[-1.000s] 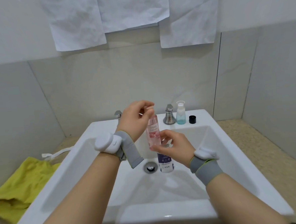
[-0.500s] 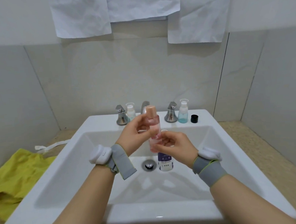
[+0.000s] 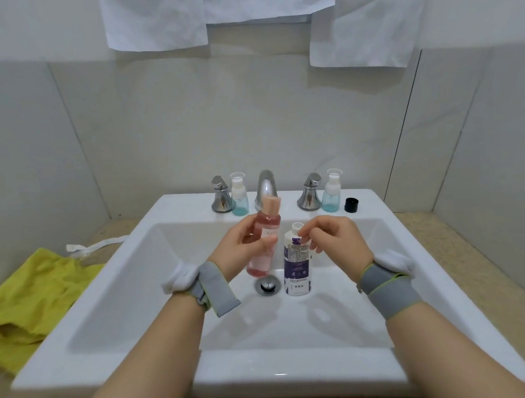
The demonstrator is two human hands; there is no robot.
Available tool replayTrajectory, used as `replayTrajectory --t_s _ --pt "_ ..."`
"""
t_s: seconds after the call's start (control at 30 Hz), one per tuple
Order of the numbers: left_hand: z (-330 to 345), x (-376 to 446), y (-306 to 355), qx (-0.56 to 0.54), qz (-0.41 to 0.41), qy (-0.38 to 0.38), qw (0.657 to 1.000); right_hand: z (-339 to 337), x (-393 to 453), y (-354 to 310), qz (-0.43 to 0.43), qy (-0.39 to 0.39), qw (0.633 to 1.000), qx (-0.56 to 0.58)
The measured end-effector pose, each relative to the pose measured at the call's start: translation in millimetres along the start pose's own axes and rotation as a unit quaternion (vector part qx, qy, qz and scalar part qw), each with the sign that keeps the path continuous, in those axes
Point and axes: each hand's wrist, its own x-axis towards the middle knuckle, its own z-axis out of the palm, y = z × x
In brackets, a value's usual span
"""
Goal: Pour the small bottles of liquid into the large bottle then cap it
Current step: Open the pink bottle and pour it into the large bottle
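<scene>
While the left hand (image 3: 242, 249) is holding the pink bottle (image 3: 265, 240) upright, its fingers are wrapping around the middle of the bottle, and the peach cap (image 3: 271, 205) is sitting on top. Just to the right, the right hand (image 3: 331, 240) is touching the neck of the big bottle (image 3: 296, 264) with loosely curled fingers; whether this grip is pinching the neck or only touching it is hard to tell. With its top open, the big bottle is standing in the sink (image 3: 138, 298), next to the drain (image 3: 266, 286). Two blue bottles (image 3: 239, 197) (image 3: 331, 193) are standing on the back rim by the tap (image 3: 265, 189), and a black cap (image 3: 351, 205) is lying near the right one. A yellow cloth (image 3: 30, 299) is lying on the bench (image 3: 489, 262) at the left.
</scene>
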Motion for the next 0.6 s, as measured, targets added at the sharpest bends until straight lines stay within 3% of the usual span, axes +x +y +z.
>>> replayTrajectory --t_s 0.2,0.4,0.6 --pt "9.4 12.2 -1.0 0.149 -0.018 -0.028 0.988 -6.2 5.8 1.9 -0.018 0.09 0.995 0.036" --pt "15.7 25.8 -7.3 0.209 0.035 -0.015 0.977 -3.7 5.5 1.6 -0.015 0.058 0.998 0.021" --pt "12.4 21.9 -16.1 0.308 0.055 -0.049 0.948 0.0 8.5 6.5 -0.016 0.019 0.999 -0.042"
